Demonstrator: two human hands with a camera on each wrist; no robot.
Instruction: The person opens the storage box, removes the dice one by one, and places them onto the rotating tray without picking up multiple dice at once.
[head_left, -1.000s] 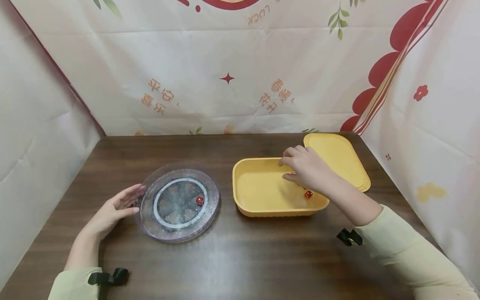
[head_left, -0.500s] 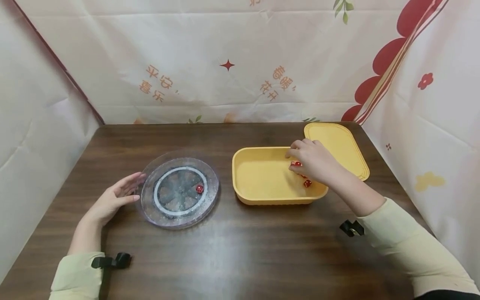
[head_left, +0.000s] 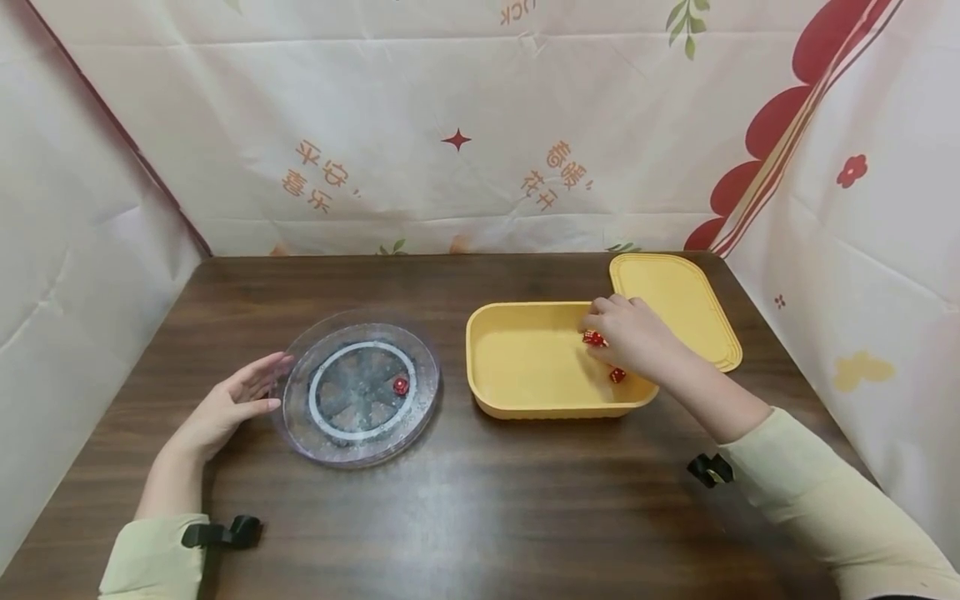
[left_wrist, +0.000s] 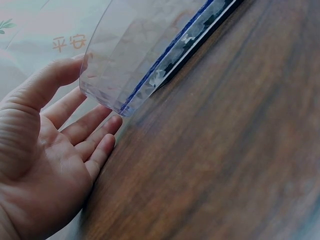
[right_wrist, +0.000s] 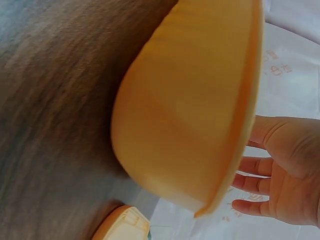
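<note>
A round clear plastic container (head_left: 337, 400) stands on the left side of the table, with one red die (head_left: 401, 386) inside. My left hand (head_left: 213, 417) is at its left side; in the left wrist view the thumb lies against the clear wall and the other fingers are relaxed. On the right is a yellow box (head_left: 517, 358). My right hand (head_left: 636, 337) reaches into it, thumb and fingers apart around red dice (head_left: 594, 338). Another red die (head_left: 617, 375) lies below that hand. In the right wrist view the box wall (right_wrist: 185, 110) hides the fingertips.
A yellow lid (head_left: 675, 304) lies flat behind and right of the box, partly behind the right hand. The dark wooden table (head_left: 450, 500) is enclosed by a printed white cloth (head_left: 390, 100) at the back and sides.
My right hand has shifted slightly right and lower within the box, and more dice show between its thumb and fingers. The left hand stays beside the clear container.
</note>
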